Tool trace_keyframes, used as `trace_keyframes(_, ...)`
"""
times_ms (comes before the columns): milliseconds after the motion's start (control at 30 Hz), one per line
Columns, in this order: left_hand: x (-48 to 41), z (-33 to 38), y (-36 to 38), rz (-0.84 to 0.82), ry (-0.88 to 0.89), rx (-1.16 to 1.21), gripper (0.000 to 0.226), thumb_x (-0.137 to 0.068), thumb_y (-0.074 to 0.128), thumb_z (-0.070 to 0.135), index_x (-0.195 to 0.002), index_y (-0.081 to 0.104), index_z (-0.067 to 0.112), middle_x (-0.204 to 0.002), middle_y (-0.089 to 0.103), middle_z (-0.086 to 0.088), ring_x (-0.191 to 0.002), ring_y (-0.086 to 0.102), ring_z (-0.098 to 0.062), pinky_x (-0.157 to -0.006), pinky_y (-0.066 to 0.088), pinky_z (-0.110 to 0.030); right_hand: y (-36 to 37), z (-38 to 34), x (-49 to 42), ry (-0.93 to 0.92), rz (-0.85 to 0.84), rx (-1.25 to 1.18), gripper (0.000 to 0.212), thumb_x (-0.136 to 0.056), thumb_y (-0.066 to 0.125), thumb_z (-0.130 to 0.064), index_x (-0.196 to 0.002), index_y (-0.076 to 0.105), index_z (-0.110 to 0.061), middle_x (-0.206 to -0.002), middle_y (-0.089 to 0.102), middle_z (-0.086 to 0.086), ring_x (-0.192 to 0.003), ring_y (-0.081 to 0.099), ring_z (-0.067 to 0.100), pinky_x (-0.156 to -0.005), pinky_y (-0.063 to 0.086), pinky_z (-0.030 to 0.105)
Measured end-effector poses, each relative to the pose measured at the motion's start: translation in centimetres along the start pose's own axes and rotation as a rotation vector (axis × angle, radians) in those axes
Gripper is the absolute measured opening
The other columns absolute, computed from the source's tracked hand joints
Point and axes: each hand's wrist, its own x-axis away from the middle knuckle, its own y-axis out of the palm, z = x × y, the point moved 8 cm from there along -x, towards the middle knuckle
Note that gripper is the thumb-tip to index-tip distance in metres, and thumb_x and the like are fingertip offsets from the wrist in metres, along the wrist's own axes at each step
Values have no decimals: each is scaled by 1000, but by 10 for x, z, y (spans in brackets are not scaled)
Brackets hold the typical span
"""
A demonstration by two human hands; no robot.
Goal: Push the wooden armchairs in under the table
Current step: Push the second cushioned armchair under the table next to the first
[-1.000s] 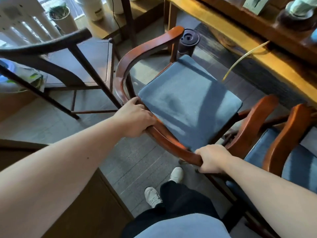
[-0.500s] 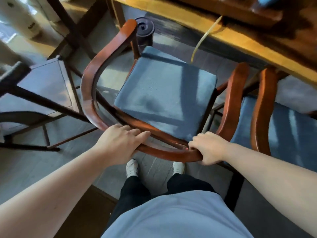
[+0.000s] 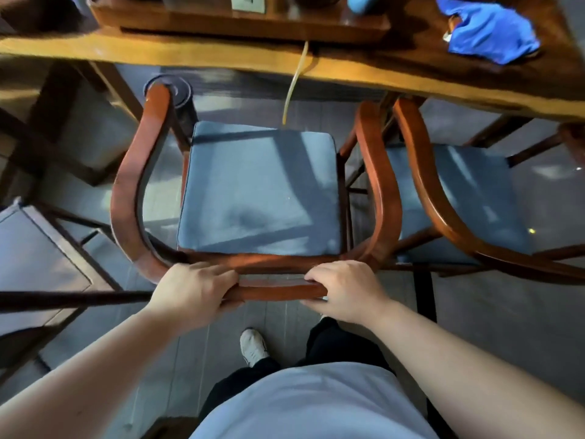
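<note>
Head view, looking straight down: both hands are on the wooden armchair (image 3: 128, 198), wrapped around the curved back rail nearest the body. The left hand (image 3: 196, 291) grips the rail where it begins to bend into the arm, fingers curled over the top. The right hand (image 3: 343, 291) clamps the same rail just beside it, a short bare stretch of red-brown wood showing between the two. Ahead of the hands sits the chair's blue seat cushion (image 3: 259, 188), square to the table (image 3: 364, 74), whose yellow-brown edge runs across beyond the cushion's far side. The armrest tips reach close to that edge; whether they pass beneath it I cannot tell. A pale cord (image 3: 294, 87) hangs off the table edge down toward the cushion. Off past the right hand stands a second armchair (image 3: 424, 185) with its own blue cushion, its arm just beside the held chair's arm. A blue cloth (image 3: 490, 30) lies on the table, far beyond the right hand. A white shoe (image 3: 252, 346) shows on the floor below the hands.
</note>
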Motion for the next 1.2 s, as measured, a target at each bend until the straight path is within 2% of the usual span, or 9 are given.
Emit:
trace_keyframes(267,-5,-16,2,-9,38,-3,37,-73,51,58,-69,60,22,-62,61,10,-56,62,-20,-38,37,-24,8,4,-6,-59,49,51,45,-81,54,-64,-86,69,-21,-78,73,-4,-71,70,26,-56,53,39)
trace_keyframes(500,-23,-21,-10,34,40,-25,39,-69,52,59,-72,64,23,-63,66,9,-54,63,-22,-40,44,-25,-9,10,-19,-84,102,83,44,-77,56,-65,-85,70,-24,-71,72,-4,-63,68,25,-51,51,33)
trace_keyframes(600,-41,-4,-10,71,48,-40,35,-64,69,56,-76,60,24,-59,64,7,-48,61,-22,-38,38,-23,-20,35,-23,-36,29,75,39,-77,62,-63,-91,70,-27,-75,73,-2,-71,70,28,-59,54,38)
trace_keyframes(700,-60,5,-9,98,49,-52,46,-51,89,46,-76,57,25,-55,61,6,-41,57,-21,-39,29,-21,-30,54,-29,9,-57,37,39,-80,63,-62,-98,69,-28,-86,75,0,-82,69,29,-70,54,41)
trace_keyframes(800,-66,2,-10,123,79,-73,38,-62,77,55,-77,56,28,-55,60,8,-41,57,-20,-41,25,-20,-33,54,-29,47,-63,14,37,-81,67,-59,-98,70,-26,-89,75,1,-85,68,28,-71,52,39)
trace_keyframes(900,-61,-2,-10,117,89,-49,33,-66,51,58,-76,55,27,-55,60,8,-42,58,-22,-37,36,-23,-25,43,-20,70,-40,30,38,-81,67,-60,-98,70,-26,-88,75,0,-85,68,28,-69,52,39)
trace_keyframes(967,-56,-3,-3,86,87,-43,36,-68,50,59,-71,58,24,-60,63,7,-48,61,-24,-38,43,-26,-23,41,-11,81,-6,40,38,-79,68,-59,-96,71,-25,-86,75,2,-82,69,31,-67,53,41)
trace_keyframes(1067,-51,1,9,40,62,-45,40,-70,51,61,-76,63,24,-66,66,8,-55,64,-24,-40,46,-29,-23,41,2,79,42,41,42,-75,63,-61,-90,72,-22,-81,75,2,-75,70,30,-63,54,41)
trace_keyframes(1200,-48,15,11,29,66,-16,35,-69,50,58,-69,57,24,-61,63,8,-50,62,-22,-37,39,-25,-22,44,10,54,51,49,42,-76,60,-63,-87,70,-24,-76,73,-1,-70,69,27,-58,52,37)
